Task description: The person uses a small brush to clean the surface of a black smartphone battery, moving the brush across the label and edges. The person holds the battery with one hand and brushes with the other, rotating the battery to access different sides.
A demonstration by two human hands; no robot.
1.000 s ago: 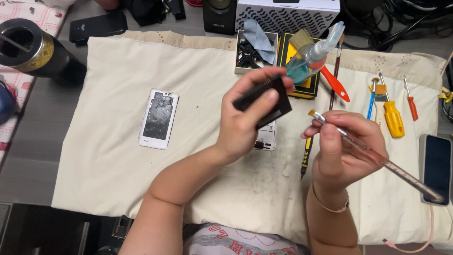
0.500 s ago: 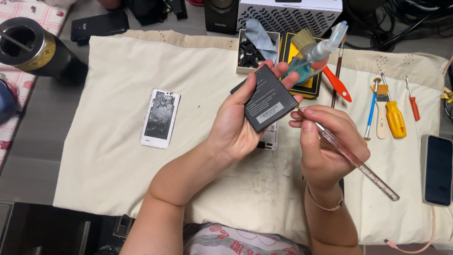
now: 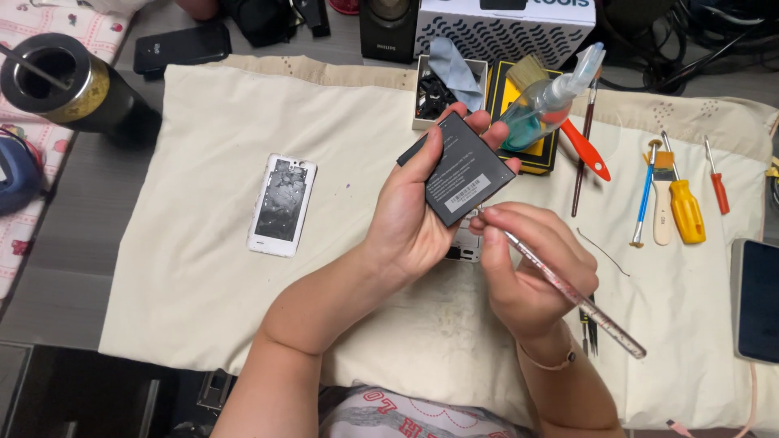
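Observation:
My left hand holds a flat black phone battery up over the cream cloth, label side facing me. My right hand grips a thin clear-handled brush like a pen, its tip touching the battery's lower edge. A white phone part lies on the cloth just under both hands, mostly hidden. A white phone back cover rests on the cloth to the left, apart from the hands.
A clear spray bottle with blue liquid, a small box of parts and a yellow-black case stand at the back. Screwdrivers and a brush lie at right, a dark phone at the edge, a black cup far left.
My left hand has turned the battery flat so its label faces up. My right hand has lowered the brush and brought its tip to the battery's lower edge.

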